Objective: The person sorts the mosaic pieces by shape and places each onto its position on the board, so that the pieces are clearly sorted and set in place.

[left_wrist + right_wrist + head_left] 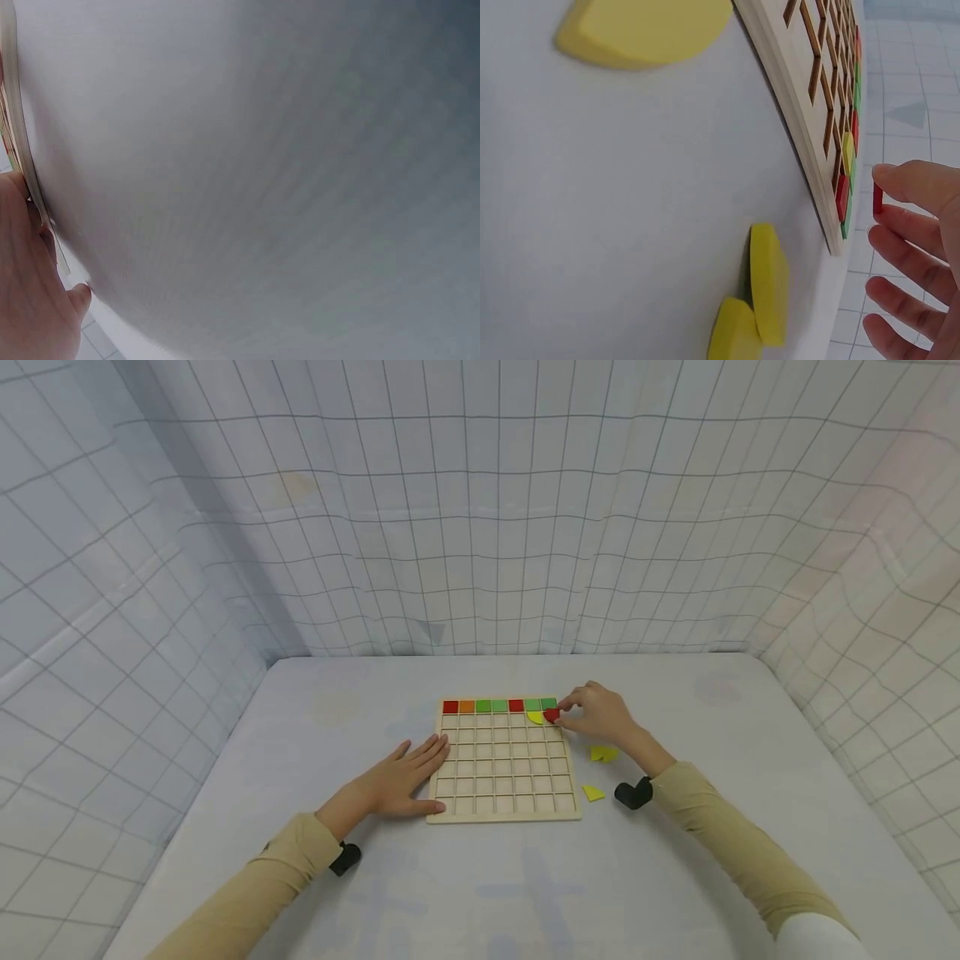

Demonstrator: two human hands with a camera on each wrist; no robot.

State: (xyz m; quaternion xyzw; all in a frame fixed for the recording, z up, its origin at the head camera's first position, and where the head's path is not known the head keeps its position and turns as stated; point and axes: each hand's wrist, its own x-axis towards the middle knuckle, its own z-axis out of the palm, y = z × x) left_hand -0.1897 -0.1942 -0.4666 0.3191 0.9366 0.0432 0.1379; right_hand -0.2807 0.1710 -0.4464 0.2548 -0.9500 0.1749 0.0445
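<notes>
A wooden grid board [504,817] lies on the table, its far row filled with coloured square tiles [500,706]: reds, an orange and greens. My left hand [405,781] rests flat, fingers spread, fingertips and thumb at the board's left edge. At the far right corner, my right hand [602,717] pinches a small red piece [878,199] between thumb and index finger, other fingers loosely bent. Just under the far row, a yellow piece [535,718] and another red piece [841,196] lie on the grid. The left wrist view shows mostly tablecloth.
Right of the board lie two yellow pieces [769,285] touching each other, and a single yellow quarter-round piece [593,793] nearer me. A white cloth with a dark grid [510,527] hangs behind the table and at both sides.
</notes>
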